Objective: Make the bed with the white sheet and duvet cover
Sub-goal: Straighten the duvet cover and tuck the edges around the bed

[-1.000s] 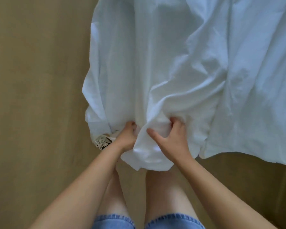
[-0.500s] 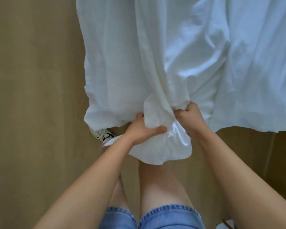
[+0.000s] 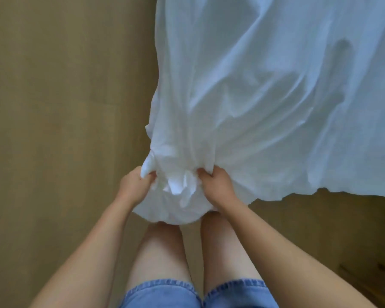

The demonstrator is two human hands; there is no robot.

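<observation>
Above the wood floor (image 3: 53,130) — both hands bunch the white sheet (image 3: 265,96)

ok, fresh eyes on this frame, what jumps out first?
A big rumpled white cotton sheet fills the upper right, billowing over a tan wooden floor. At lower centre the left hand and right hand each clutch its bunched near corner, above bare knees and blue denim shorts.

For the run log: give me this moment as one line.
left hand: gripping white fabric | right hand: gripping same bunched corner | fabric: pulled taut toward the person | wooden floor: below
</observation>
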